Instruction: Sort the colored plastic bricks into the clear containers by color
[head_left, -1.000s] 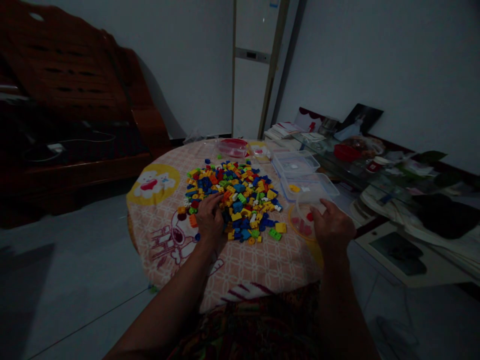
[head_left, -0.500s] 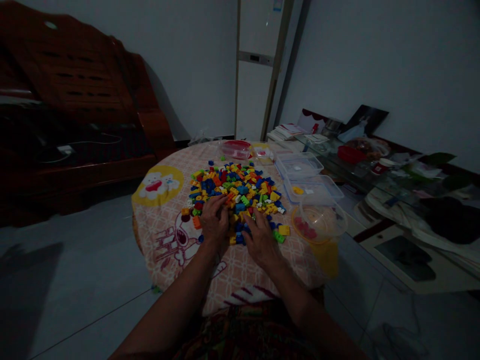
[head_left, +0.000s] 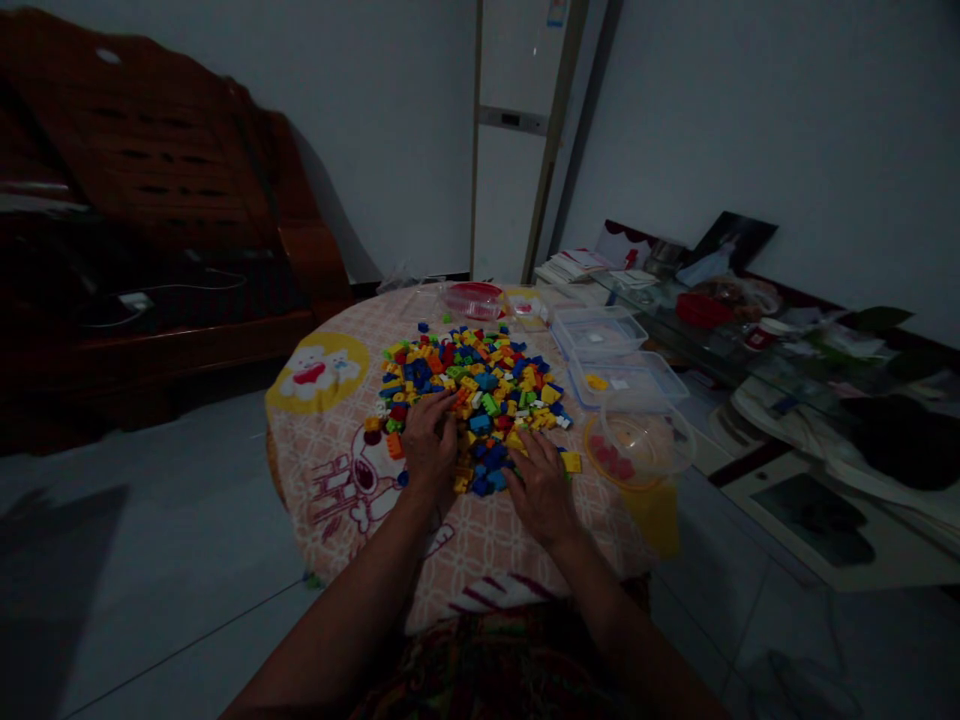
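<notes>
A broad heap of toy building bricks (head_left: 487, 380) in red, yellow, blue, green, orange and white lies on the cloth-covered round table. At its near left edge, my left hand (head_left: 431, 445) rests against the bricks, fingers bent to the right and thumb apart from them. My right hand (head_left: 544, 490) lies at the near right edge with its fingers spread over some bricks; no brick shows in its grasp. Between the two hands sits a small cluster of mostly blue bricks (head_left: 491, 470). A yellow brick (head_left: 571, 462) is just right of my right hand.
Clear plastic boxes (head_left: 630, 375) stand along the table's right side, one with yellow pieces inside. Nearer is a round clear tub (head_left: 660, 440) with pink pieces beside it. A red container (head_left: 474, 300) is at the back. Right of the table, a glass-topped stand (head_left: 697, 340) holds clutter.
My right hand has moved right and slightly toward me, exposing more of the blue bricks between the hands. My left hand stays nearly in place.
</notes>
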